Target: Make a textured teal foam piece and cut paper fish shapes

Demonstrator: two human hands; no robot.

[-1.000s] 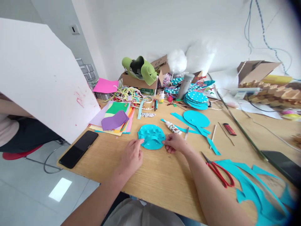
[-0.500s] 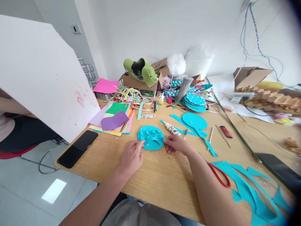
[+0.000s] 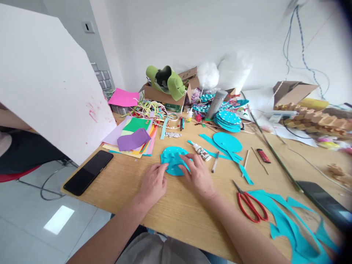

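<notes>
A round blue piece with wavy raised strips and small white dots [image 3: 172, 160] lies flat on the wooden table. My left hand [image 3: 154, 180] pinches its lower left edge between thumb and fingertips. Over its right part is my right hand [image 3: 198, 174], fingers apart, fingertips touching the strips. Just behind my right hand lies a white glue bottle [image 3: 202, 151], and a marker [image 3: 215, 162] is to the right of it. Farther right, a plain blue disc [image 3: 227, 142] rests with blue strips around it.
Red-handled scissors [image 3: 251, 205] and blue scraps [image 3: 291, 227] lie at the right. A black phone [image 3: 89, 172] is at the left edge, near coloured sheets [image 3: 134, 140]. Boxes and a grey bottle [image 3: 216, 104] stand behind. A person sits beyond the white board [image 3: 55, 88].
My right hand has moved left from the blue piece's right edge onto its strips, and its fingers have spread. The scissors are now fully in view. My left hand stays at the edge.
</notes>
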